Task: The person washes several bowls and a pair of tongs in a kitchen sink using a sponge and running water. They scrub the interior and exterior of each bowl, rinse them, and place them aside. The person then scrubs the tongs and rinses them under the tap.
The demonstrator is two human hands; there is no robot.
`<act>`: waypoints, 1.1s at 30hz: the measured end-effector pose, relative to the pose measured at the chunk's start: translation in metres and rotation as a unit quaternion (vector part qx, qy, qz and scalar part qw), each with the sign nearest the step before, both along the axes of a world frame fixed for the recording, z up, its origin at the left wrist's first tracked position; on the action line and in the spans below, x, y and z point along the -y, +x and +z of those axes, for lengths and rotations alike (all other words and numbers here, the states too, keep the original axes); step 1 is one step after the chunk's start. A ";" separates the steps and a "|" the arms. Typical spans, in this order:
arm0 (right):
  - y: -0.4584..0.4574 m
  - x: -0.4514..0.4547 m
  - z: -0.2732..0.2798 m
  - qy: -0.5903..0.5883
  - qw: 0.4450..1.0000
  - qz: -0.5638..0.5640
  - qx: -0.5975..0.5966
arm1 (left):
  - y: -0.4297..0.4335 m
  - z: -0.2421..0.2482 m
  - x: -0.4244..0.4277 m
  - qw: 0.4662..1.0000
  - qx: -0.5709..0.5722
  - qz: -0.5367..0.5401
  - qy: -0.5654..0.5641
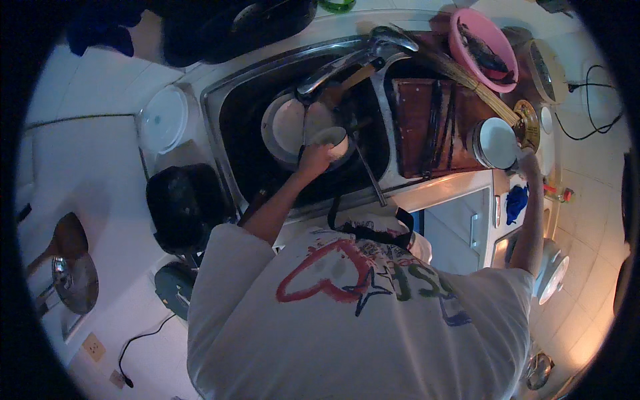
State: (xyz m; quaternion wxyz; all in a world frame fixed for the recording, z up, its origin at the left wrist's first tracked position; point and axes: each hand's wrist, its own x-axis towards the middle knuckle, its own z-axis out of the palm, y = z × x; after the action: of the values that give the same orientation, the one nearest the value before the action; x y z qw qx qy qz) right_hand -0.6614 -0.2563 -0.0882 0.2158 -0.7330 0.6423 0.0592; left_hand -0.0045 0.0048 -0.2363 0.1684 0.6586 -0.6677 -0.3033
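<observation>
In the left basin of the sink (230,130), my left hand (316,159) grips a small pale bowl (340,142) by its near left side. A thin stream of water falls from the metal faucet (320,80) into a large white bowl (282,127) just beyond that hand. At the right, my right hand (525,159) is on the rim of a stack of white bowls (495,142), its fingers partly hidden. The stack rests at the right end of a reddish-brown board (415,127) over the sink's right side.
A pink plastic basin (507,47) holding a fish (482,50) stands behind the bamboo brush (482,97). A wooden handle (362,75) leans in the sink, and a metal utensil (370,175) crosses its front edge. A black tub (185,210) and a white container (162,120) stand left.
</observation>
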 end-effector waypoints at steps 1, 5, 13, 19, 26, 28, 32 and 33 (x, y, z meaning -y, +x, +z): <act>0.007 0.001 0.010 -0.013 1.000 -0.003 -0.021 | 0.002 -0.001 -0.004 0.999 -0.041 0.011 -0.012; 0.053 -0.005 0.073 -0.011 0.996 -0.088 0.020 | 0.013 -0.018 -0.011 0.945 -0.240 0.118 0.190; 0.178 -0.046 0.149 -0.060 0.990 -0.092 0.088 | 0.009 -0.031 -0.006 0.992 -0.115 -0.041 -0.032; 0.256 -0.081 0.156 -0.105 0.989 0.045 0.092 | -0.007 0.012 -0.032 0.995 -0.082 -0.017 0.059; 0.337 -0.126 0.081 0.017 0.947 0.157 0.280 | -0.005 0.011 -0.062 0.994 -0.083 0.060 -0.037; 0.374 -0.146 0.037 0.068 0.902 0.200 0.376 | 0.005 0.000 -0.062 0.919 -0.342 0.191 0.050; 0.450 -0.179 -0.047 0.078 0.919 0.089 0.376 | 0.020 0.005 -0.066 0.687 -0.636 0.319 0.149; 0.461 -0.183 -0.059 0.067 0.884 0.080 0.455 | 0.020 0.014 -0.067 0.653 -0.678 0.311 0.131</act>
State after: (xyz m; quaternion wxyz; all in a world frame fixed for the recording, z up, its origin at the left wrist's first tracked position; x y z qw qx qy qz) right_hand -0.2006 -0.0738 -0.1471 0.5273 -0.7123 0.4071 -0.2211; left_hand 0.0156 0.0720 -0.2225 0.5711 0.4537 -0.0773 -0.6797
